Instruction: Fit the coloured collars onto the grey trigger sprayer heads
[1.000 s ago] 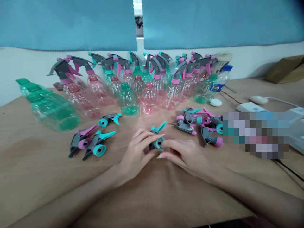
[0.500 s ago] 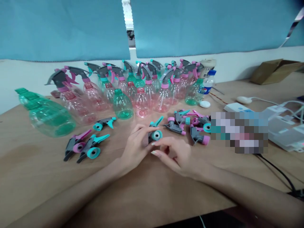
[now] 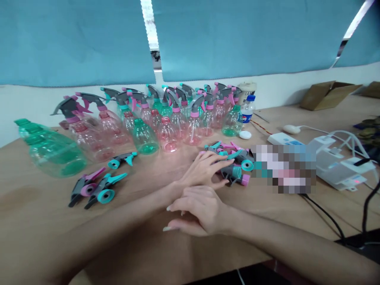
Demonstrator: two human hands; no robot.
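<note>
My left hand (image 3: 204, 170) reaches across to the right, its fingers above and its thumb below a grey trigger spray head (image 3: 231, 172) with a teal collar and lever. This spray head is at a cluster of grey, pink and teal spray heads, partly covered by the hand. Closer to me, my right hand (image 3: 202, 211) hangs over the table beside the left wrist. Its thumb and forefinger are apart, with nothing between them. On the left lie a pink-collared spray head (image 3: 86, 188), a teal-collared one (image 3: 105, 192) and another teal one (image 3: 121, 159).
Pink and green bottles, such as a green bottle (image 3: 145, 138), stand in rows at the back, many with spray heads. A blue-capped Pepsi bottle (image 3: 247, 109) and a white round lid (image 3: 245, 135) are right of them. White power strips (image 3: 335, 162), cables and a cardboard box (image 3: 328, 95) occupy the right.
My left hand has carried the teal-collared spray head rightward to the cluster. My right hand has drawn back toward me and slightly left. The view has shifted a little to the right.
</note>
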